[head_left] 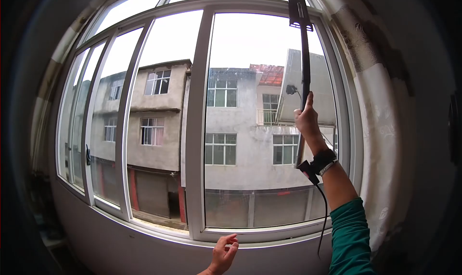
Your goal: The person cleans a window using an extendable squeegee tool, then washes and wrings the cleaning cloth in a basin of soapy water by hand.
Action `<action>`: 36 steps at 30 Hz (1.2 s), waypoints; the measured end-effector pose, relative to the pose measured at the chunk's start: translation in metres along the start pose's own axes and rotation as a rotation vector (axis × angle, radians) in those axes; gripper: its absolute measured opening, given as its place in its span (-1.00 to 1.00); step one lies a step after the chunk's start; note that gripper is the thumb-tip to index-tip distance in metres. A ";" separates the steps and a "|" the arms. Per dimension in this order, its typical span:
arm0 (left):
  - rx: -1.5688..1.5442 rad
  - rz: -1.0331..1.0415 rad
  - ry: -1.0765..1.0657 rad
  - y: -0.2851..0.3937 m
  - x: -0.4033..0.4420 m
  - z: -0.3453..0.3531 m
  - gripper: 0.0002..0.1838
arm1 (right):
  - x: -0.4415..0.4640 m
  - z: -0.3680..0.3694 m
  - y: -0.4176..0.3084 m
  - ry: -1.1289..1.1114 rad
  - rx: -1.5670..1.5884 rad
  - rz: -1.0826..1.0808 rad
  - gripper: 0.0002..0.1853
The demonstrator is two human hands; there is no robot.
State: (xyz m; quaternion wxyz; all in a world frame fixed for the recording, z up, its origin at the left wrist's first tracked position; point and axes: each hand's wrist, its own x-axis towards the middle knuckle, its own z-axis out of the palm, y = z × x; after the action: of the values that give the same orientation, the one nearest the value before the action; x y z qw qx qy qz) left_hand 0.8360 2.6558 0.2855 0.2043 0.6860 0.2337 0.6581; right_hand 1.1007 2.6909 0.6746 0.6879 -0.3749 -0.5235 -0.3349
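Observation:
My right hand (308, 120) is raised at the right window pane, its fingers wrapped round a long dark pole (305, 63). At the top of the pole a flat dark rectangular head (300, 13) lies over the upper right part of the window frame. A black band and a watch (327, 163) are on my right wrist, with a dark cable (326, 203) hanging below. Near the sill at bottom centre, my left hand (224, 253) is partly curled, with nothing visible held in it. Its fingertips are close to the window's lower frame (255, 234).
Sliding window panes with a white frame (195, 131) fill the view. Patterned curtains (380, 131) hang at the right and left edges. A dark latch (88, 156) sits on the left frame. Buildings (156, 97) stand outside.

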 end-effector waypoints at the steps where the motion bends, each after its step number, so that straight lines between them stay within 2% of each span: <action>1: -0.019 -0.017 0.025 -0.005 0.008 -0.005 -0.61 | -0.008 0.024 -0.003 -0.033 0.071 0.031 -0.21; 2: -0.041 -0.036 0.046 -0.008 0.016 -0.007 -0.58 | -0.024 0.029 -0.026 -0.103 0.151 0.066 -0.17; 3: 0.012 -0.036 0.039 0.006 0.029 -0.010 -0.48 | -0.039 0.040 -0.041 -0.180 0.246 0.105 -0.13; 4: -0.166 -0.074 0.080 0.013 0.059 -0.009 -0.33 | -0.071 0.056 -0.057 -0.168 0.209 -0.018 -0.11; 6: -0.231 -0.106 0.040 0.030 0.087 -0.009 -0.10 | -0.094 0.058 -0.077 -0.270 0.331 0.021 -0.09; 7: -0.230 -0.107 0.033 0.033 0.099 -0.004 -0.10 | -0.105 0.061 -0.084 -0.289 0.436 -0.002 -0.08; 9: -0.426 -0.196 -0.077 0.042 0.120 0.007 -0.10 | -0.122 0.068 -0.099 -0.327 0.445 -0.031 -0.07; 10: -0.544 -0.169 -0.120 0.047 0.128 0.014 -0.16 | -0.131 0.075 -0.105 -0.333 0.464 -0.040 -0.07; 11: -0.631 -0.143 -0.062 0.058 0.128 0.023 -0.31 | -0.138 0.082 -0.109 -0.341 0.486 -0.048 -0.07; 13: -0.580 -0.184 -0.013 0.033 0.136 0.018 -0.43 | -0.140 0.086 -0.115 -0.329 0.482 -0.070 -0.08; 16: -0.433 -0.129 -0.015 0.023 0.144 0.011 -0.47 | -0.122 0.081 -0.123 -0.364 0.448 -0.050 -0.06; 17: -0.453 -0.105 0.061 0.040 0.148 0.016 -0.47 | -0.109 0.076 -0.129 -0.349 0.463 -0.025 -0.03; 20: -0.557 -0.073 -0.017 0.056 0.170 0.018 -0.44 | -0.078 0.092 -0.138 -0.405 0.403 -0.139 0.02; 24: -0.634 -0.120 -0.091 0.068 0.191 0.033 -0.42 | -0.038 0.102 -0.141 -0.358 0.354 -0.150 0.05; 27: -0.588 -0.075 -0.141 0.078 0.209 0.053 -0.42 | -0.008 0.085 -0.127 -0.423 0.249 -0.105 0.10; 30: -0.566 -0.104 -0.171 0.080 0.214 0.074 -0.43 | 0.008 0.063 -0.106 -0.354 0.054 -0.114 0.12; 33: -0.561 -0.126 -0.227 0.065 0.204 0.096 -0.44 | 0.016 0.050 -0.073 -0.234 -0.029 -0.095 0.05; 34: -0.538 -0.131 -0.242 0.059 0.199 0.105 -0.44 | 0.021 0.048 -0.059 -0.297 -0.045 -0.058 0.03; 36: -0.524 -0.151 -0.289 0.046 0.196 0.120 -0.46 | 0.019 0.044 -0.032 -0.201 -0.055 -0.007 -0.04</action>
State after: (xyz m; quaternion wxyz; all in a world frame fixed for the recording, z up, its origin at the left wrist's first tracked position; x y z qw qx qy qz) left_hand 0.9628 2.7371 0.4647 0.4534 0.6771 0.0750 0.5747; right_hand 1.0572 2.7123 0.7063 0.6201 -0.4235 -0.5817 -0.3125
